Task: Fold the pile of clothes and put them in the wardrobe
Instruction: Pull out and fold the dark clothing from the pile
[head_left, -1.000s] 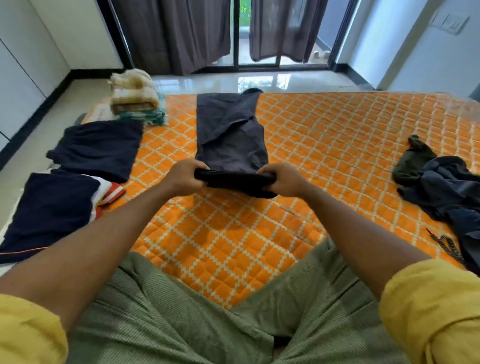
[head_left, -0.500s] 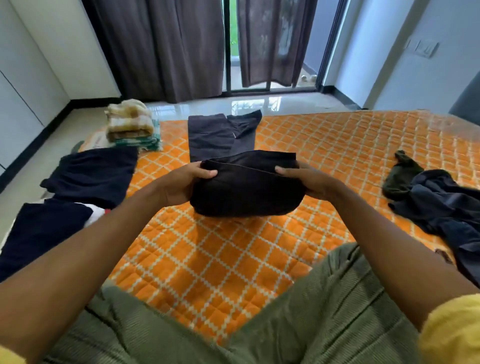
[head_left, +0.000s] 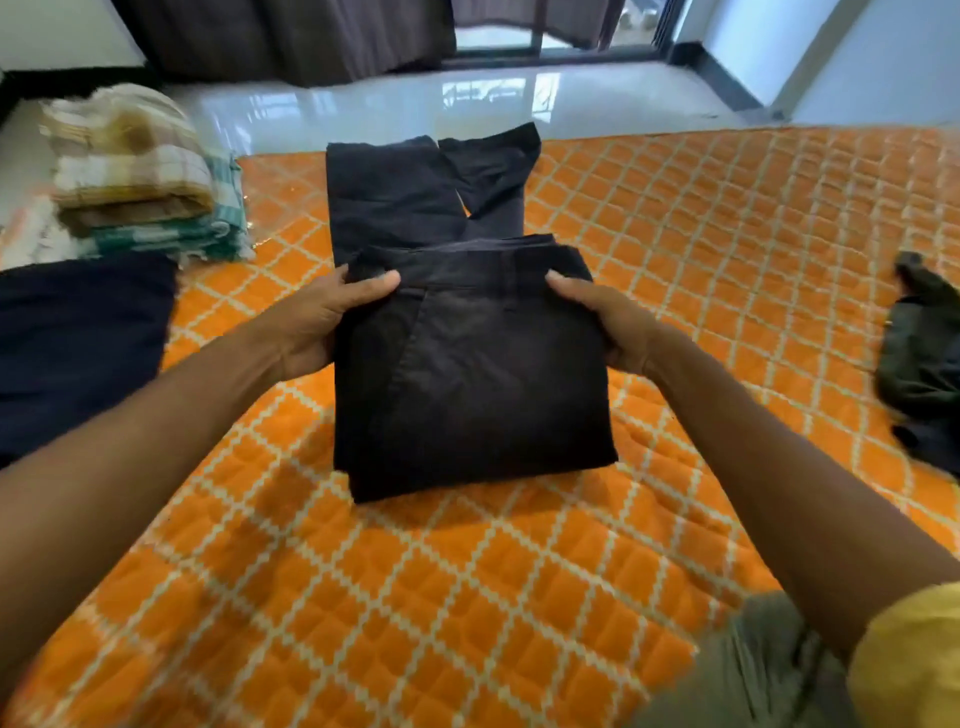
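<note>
Dark trousers lie lengthwise on the orange quilted bed. Their near, waistband part is doubled over and lifted toward me, while the leg ends stay flat farther away. My left hand grips the left side of the folded part, thumb on top. On the right side my right hand holds it the same way. A heap of unfolded dark clothes sits at the right edge of the bed.
A stack of folded checked cloths stands at the far left corner of the bed. Nearer on the left lies a folded navy garment. Glossy floor and dark curtains lie beyond the bed.
Both hands lifted the near end of the trousers off the bed and carried it forward over the legs, forming a thick fold. The camera tilted down and closer.
</note>
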